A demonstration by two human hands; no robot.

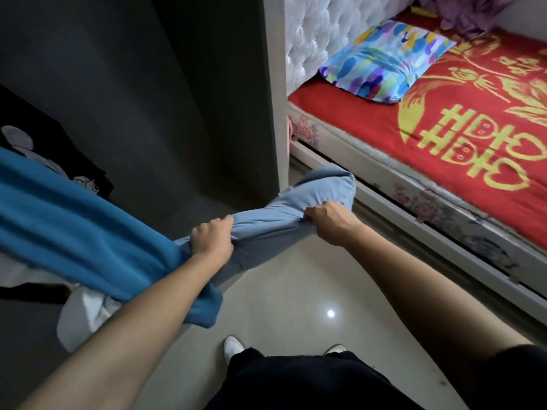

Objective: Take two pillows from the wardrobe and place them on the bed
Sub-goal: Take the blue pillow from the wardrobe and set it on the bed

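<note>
Hands first: both are clenched tight on a pale blue pillow (299, 208), fingers fully curled with no gap showing. The left hand (212, 237) bunches the fabric at the pillow's near left end, knuckles up, cloth puckering out from under the fist. The right hand (327, 220) clamps a fold further right, thumb side toward the pillow's plump far end, which bulges out beyond the fist toward the bed frame. Between the two fists the cover is drawn taut and creased, and the pillow hangs in the air above the glossy floor (296, 291), not resting on anything.

Over to the left, the dark wardrobe (133, 99) stands open, and a teal blanket (74, 232) spills out of it, lying against the left forearm and draping down past it. White cloth (85, 312) hangs below the blanket, and a black garment with a pale print (35, 149) sits behind it.

On the right, the bed (444, 128) carries a red cover with yellow characters. A multicoloured pillow (384, 60) already lies on it, up against the white tufted headboard (319, 34). The pale blue pillow is near the corner of the bed, lower than the mattress and apart from it.
</note>
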